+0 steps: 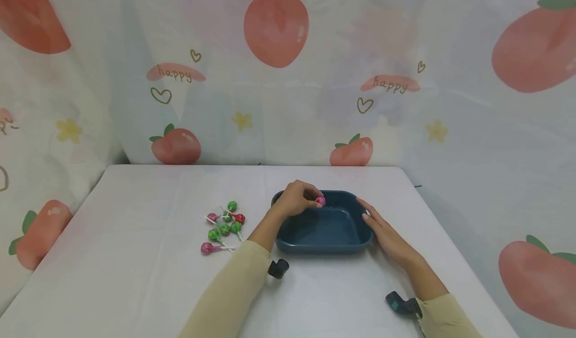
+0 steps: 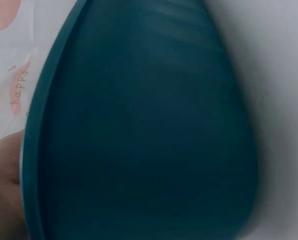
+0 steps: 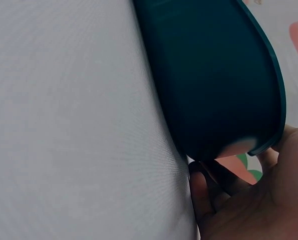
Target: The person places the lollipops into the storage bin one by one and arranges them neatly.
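Observation:
A dark blue baking dish [image 1: 321, 230] with rounded corners stands on the table. My left hand [image 1: 294, 198] reaches over its left side and pinches a pink-wrapped lollipop [image 1: 320, 201] by the candy end, above the dish's far part. At the opposite end, my right hand [image 1: 382, 228] holds the dish, thumb at the rim and other fingers along the outer wall. The right wrist view shows these fingers [image 3: 201, 190] low beside the dish wall [image 3: 214, 75]. In the left wrist view, the dish wall [image 2: 149, 120] hides most of the left hand [image 2: 6, 185].
Left of the dish lies a loose cluster of lollipops, several green [image 1: 214, 235], with a red one [image 1: 240, 219] and pink ones [image 1: 207, 248] among them. A white cloth covers the table [image 1: 135, 278]. Fruit-printed curtains [image 1: 288, 108] hang behind and at both sides.

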Tool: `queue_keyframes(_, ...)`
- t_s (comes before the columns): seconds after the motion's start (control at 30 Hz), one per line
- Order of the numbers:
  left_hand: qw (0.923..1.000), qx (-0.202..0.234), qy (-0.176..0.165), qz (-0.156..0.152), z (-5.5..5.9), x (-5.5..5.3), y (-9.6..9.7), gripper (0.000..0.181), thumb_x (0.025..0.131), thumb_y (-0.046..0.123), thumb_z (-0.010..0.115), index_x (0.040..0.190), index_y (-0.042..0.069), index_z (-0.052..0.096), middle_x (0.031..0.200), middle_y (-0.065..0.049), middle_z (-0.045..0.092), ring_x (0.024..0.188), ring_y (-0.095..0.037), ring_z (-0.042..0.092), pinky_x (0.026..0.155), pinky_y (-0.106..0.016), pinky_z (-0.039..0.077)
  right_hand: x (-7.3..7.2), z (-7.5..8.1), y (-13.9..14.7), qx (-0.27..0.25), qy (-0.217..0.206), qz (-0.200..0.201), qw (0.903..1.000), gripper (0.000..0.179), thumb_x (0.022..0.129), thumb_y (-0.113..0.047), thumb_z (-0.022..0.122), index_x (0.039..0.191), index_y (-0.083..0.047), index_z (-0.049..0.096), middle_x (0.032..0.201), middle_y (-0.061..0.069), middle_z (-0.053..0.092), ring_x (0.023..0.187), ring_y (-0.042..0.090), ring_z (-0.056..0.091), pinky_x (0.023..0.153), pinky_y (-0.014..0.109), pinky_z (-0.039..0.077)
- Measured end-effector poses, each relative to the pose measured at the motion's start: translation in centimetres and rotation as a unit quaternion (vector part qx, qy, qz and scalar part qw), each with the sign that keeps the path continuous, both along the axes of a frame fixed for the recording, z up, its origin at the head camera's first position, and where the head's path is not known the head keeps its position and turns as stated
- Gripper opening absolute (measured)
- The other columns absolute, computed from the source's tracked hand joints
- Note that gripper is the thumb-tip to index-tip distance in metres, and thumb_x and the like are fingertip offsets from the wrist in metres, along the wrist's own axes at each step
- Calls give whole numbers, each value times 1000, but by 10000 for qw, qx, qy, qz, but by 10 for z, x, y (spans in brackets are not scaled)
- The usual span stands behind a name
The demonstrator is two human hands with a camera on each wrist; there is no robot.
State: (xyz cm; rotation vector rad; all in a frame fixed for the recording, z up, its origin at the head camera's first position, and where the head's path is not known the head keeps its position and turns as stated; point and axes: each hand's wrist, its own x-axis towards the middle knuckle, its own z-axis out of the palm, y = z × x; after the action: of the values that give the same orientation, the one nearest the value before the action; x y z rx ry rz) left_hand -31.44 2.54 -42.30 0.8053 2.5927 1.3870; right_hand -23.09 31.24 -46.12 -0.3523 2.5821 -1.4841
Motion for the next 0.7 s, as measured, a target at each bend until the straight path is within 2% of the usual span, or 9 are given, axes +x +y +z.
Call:
queue_keyframes(0.17,10000,-22,-14,-75,1,0,13,21,88,10,84,108,4,80,97,-3,76,86,-12,66,81,-24,51,-1,0,0,-11,-40,-35,10000,54,114,-42,33,166,-32,22,172,9,12,156,37,3,114,73,3)
queue_keyframes(0.33,9999,-7,-27,-126,-3,0,29,21,88,11,85,107,4,80,97,-3,77,88,-10,68,83,-23,51,1,-1,0,53,-104,-89,9999,55,114,-44,31,166,-32,20,172,10,12,156,38,3,113,74,3)
queue_keyframes(0.57,9997,127,-186,67,-16,2,44,23,89,13,84,110,7,80,98,1,75,86,-8,66,80,-22,52,2,-1,0,-39,-92,-45,9999,54,114,-44,32,166,-32,22,171,9,14,156,38,5,113,74,3)
queue_keyframes(0.7,9992,315,-204,166,-21,0,48,23,89,12,83,111,7,80,100,0,76,89,-10,68,83,-23,53,-1,-1,0,-94,-21,-6,10000,54,114,-43,32,166,-32,23,171,8,15,156,37,6,114,73,3)
